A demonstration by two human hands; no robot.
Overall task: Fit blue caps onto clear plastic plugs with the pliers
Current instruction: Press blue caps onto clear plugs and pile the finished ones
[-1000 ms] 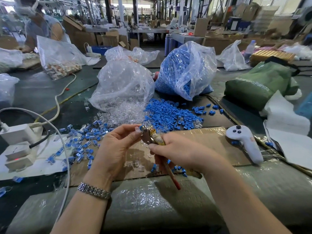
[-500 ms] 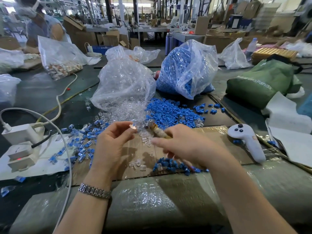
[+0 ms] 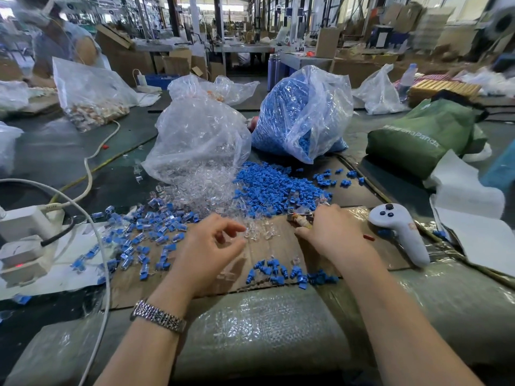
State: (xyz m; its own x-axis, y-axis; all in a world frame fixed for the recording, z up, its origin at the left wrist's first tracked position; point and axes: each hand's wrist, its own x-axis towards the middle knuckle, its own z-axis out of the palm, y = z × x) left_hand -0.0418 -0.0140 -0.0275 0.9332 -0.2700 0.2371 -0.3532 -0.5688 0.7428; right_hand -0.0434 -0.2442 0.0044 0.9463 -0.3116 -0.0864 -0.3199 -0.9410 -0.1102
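My right hand (image 3: 333, 235) grips the pliers (image 3: 299, 219), low over the cardboard sheet (image 3: 281, 246), its jaws pointing left near the edge of the loose blue caps (image 3: 278, 188). My left hand (image 3: 207, 246) hovers over the cardboard with its fingers spread, fingertips beside a few clear plastic plugs (image 3: 259, 232). A heap of clear plugs (image 3: 200, 190) spills from a transparent bag. Assembled blue-capped plugs (image 3: 145, 232) lie scattered at the left. A small row of blue pieces (image 3: 287, 273) sits at the cardboard's front edge.
A bag of blue caps (image 3: 301, 112) and a bag of clear plugs (image 3: 200, 137) stand behind the piles. A white controller (image 3: 398, 232) lies right of my right hand. White power strips (image 3: 25, 240) and cables sit left. A green bag (image 3: 423, 135) is at the right; another person (image 3: 55, 37) works far left.
Both hands have dropped from holding a plug at the pliers' jaws. The left hand let go and spread over the cardboard; the right hand carried the pliers right, toward the blue caps.
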